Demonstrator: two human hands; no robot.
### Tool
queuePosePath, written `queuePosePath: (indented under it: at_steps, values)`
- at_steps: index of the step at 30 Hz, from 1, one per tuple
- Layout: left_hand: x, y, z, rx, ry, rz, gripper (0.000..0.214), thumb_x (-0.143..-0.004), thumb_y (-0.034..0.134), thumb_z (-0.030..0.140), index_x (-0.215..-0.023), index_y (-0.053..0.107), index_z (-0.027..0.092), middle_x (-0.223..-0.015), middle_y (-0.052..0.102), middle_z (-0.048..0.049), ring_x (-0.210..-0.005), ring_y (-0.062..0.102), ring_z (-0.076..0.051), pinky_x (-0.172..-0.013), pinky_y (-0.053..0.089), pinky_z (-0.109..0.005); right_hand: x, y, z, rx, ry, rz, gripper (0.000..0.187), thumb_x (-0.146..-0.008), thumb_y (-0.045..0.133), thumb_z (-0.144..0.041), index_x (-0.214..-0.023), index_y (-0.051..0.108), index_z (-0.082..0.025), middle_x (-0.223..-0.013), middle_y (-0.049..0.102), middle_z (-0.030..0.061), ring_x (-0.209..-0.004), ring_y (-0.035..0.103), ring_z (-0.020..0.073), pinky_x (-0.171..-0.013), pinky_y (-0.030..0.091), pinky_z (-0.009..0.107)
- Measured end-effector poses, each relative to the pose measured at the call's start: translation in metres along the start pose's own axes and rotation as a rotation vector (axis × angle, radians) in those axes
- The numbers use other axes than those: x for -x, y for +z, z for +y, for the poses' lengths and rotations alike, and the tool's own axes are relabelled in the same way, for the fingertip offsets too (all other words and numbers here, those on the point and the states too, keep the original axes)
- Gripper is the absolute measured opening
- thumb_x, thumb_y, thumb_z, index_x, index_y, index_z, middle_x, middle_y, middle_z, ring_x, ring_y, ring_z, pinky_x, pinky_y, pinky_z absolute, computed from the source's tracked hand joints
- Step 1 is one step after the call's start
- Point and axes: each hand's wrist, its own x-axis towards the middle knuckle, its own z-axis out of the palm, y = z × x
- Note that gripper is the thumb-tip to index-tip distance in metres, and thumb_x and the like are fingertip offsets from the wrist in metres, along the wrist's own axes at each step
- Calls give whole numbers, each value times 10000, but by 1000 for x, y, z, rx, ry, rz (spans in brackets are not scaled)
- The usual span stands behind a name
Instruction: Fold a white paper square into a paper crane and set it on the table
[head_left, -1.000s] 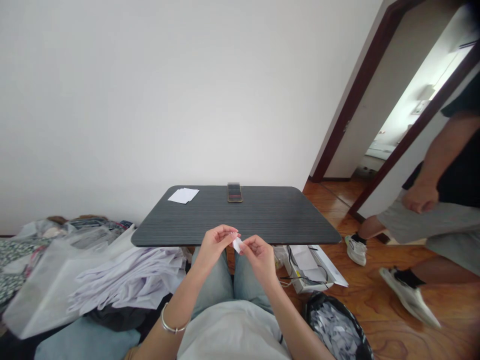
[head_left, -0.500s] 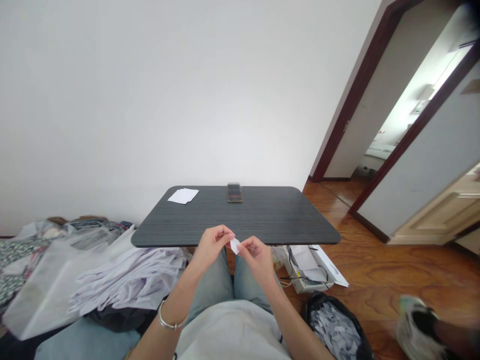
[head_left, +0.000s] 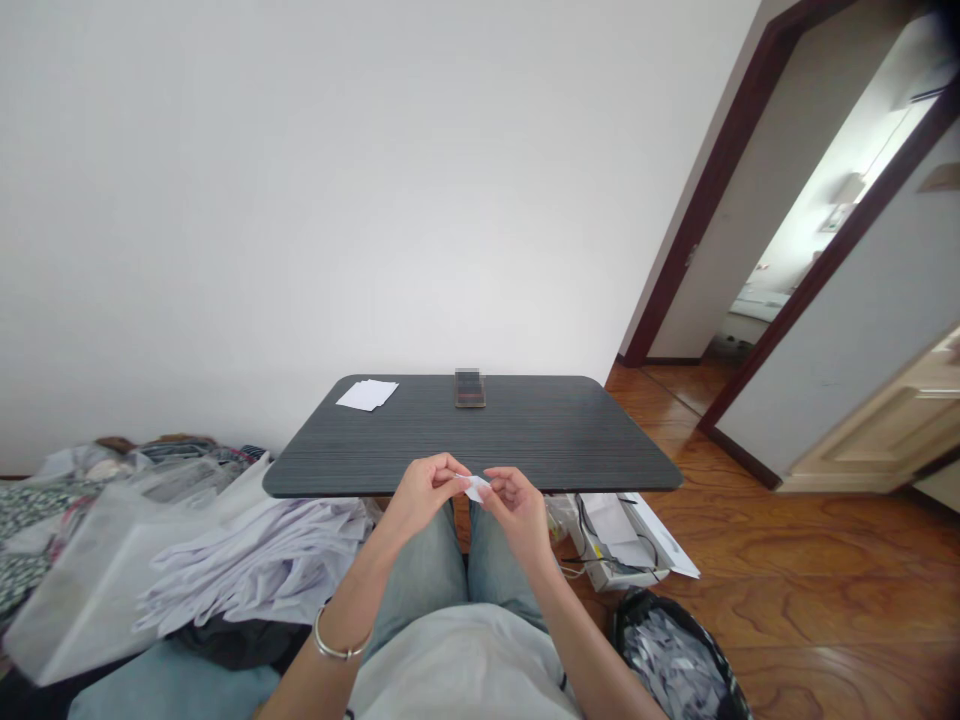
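Silver bangle [head_left: 330, 650], pale blue jeans [head_left: 416, 570]

Dark table [head_left: 555, 450] bears paper sheets [head_left: 367, 395], perhaps a phone [head_left: 470, 388].

The light was bright and even across the white wall [head_left: 300, 180]. Glare was strongest beyond the doorway [head_left: 817, 210], whose frame bowed with wide-lens distortion. Shadows were faint.
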Motion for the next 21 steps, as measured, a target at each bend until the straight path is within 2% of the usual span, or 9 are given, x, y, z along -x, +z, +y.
queuePosePath:
  at_steps: [5,14,18,21]
  values:
    - [0,4,-2,-7,33,74,159,-689,658,295,-687,614,142,-592,693,-32,-563,630,-156,-594,472,-255,0,-1,0,18,67,-75,276,-761,607,-421,-626,552,-186,-515,548,-23,-447,488,112,-450,386,224]
    - [-2,13,-19,94,42,129,210,-725,629,343,-667,575,148,-527,626,5,-539,589,-130,-614,483,-256,4,1,2,71,21,-4,322,-795,556,-451,-615,481,-195,-491,473,-50,-429,427,96,-439,329,210]
    - [-2,18,-22,210,42,146,247,-739,607,395,-768,583,151,-572,621,12,-556,592,-129,-609,498,-264,3,-1,5,63,15,-8,336,-800,547,-457,-603,476,-194,-486,461,-51,-424,409,94,-438,321,212]
    - [-1,20,-19,215,33,114,282,-690,666,376,-831,595,142,-655,655,-14,-590,603,-137,-587,491,-255,2,-1,5,57,14,-13,342,-795,553,-460,-595,487,-191,-482,468,-49,-418,409,92,-434,318,211]
